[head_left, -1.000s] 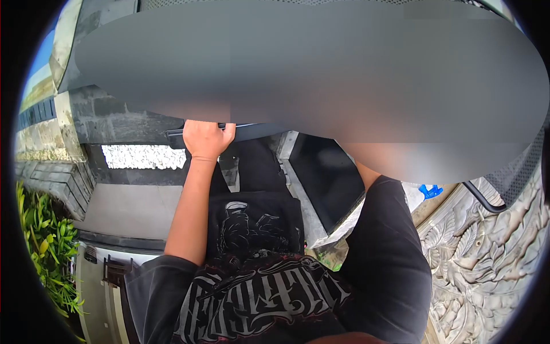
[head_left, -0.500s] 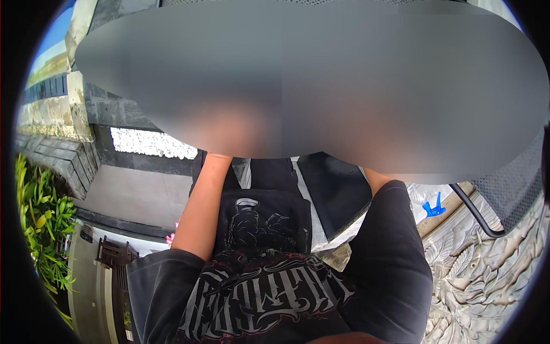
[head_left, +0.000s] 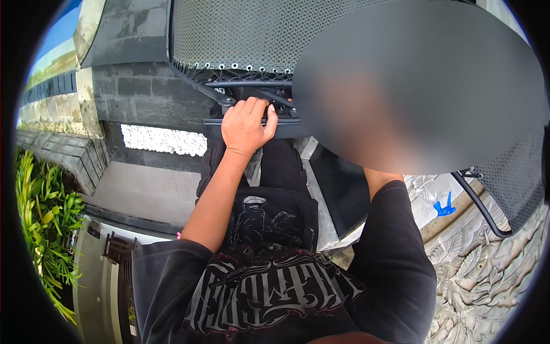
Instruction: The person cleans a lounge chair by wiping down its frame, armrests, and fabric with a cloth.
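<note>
The left hand point(head_left: 247, 125) has its grip closed round a smooth, flat black bar point(head_left: 286, 129) beside the laced edge of 1 woven-mesh chair point(head_left: 240, 34); blur hides the right hand's point(head_left: 356, 106) grip, so I cannot tell. Beyond lie rough white pebbles point(head_left: 164, 140).

My shirt point(head_left: 392, 258) is faded black, with silvery lettering and fine red flecks. The mesh point(head_left: 240, 34) is grey and finely dotted—its frame point(head_left: 213, 129) near-black. Pebbles point(head_left: 164, 139) white, nozzle point(head_left: 444, 208) bright blue, plants point(head_left: 48, 218) yellow-green—carving point(head_left: 481, 281) silver-grey, leaf-patterned.
</note>
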The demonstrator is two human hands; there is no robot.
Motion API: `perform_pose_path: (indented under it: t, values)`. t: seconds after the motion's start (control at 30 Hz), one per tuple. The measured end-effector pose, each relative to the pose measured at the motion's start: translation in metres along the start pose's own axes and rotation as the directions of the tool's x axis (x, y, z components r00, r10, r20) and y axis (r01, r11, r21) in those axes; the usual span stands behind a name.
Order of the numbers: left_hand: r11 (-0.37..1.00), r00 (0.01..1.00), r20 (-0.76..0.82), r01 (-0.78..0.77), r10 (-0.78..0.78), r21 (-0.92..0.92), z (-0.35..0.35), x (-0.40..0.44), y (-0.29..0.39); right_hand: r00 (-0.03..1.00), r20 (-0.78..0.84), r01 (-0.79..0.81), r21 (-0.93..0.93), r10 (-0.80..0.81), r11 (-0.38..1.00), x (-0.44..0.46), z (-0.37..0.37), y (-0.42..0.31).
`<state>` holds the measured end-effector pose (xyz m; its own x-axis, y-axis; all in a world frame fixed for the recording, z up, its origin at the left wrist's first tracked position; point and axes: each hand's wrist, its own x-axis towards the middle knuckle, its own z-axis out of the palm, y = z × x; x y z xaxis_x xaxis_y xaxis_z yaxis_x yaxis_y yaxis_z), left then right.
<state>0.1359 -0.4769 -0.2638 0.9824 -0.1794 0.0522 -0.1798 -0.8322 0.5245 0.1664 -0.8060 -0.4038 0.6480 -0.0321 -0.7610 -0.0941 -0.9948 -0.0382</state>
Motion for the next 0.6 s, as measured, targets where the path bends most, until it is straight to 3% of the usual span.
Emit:
perform_pose_path:
  t: [0.23, 0.33, 0.4, 0.53, 0.6]
  values:
    - [0.999, 1.000, -0.015, 0.005, -0.005, -0.054, -0.002, -0.001, -0.002, 0.990, -0.028, 0.136, 0.004, -0.135, 0.991, 0.002, -0.009, -0.081]
    - [0.995, 0.999, -0.034, 0.005, -0.009, -0.100, -0.005, -0.001, -0.002, 0.985, -0.008, 0.170, 0.105, -0.170, 0.980, 0.001, -0.023, -0.121]
    - [0.990, 0.997, -0.071, -0.007, -0.003, -0.142, -0.005, 0.001, -0.004, 0.973, -0.095, 0.221, 0.123, -0.210, 0.968, 0.002, -0.023, -0.149]
    - [0.976, 0.992, -0.128, -0.020, -0.008, -0.217, -0.007, 0.002, -0.006, 0.963, -0.092, 0.268, 0.294, -0.252, 0.918, 0.002, -0.022, -0.193]
    - [0.960, 0.994, -0.105, -0.005, -0.025, -0.280, -0.015, -0.001, -0.009, 0.925, -0.180, 0.380, 0.442, -0.334, 0.813, 0.003, -0.024, -0.200]
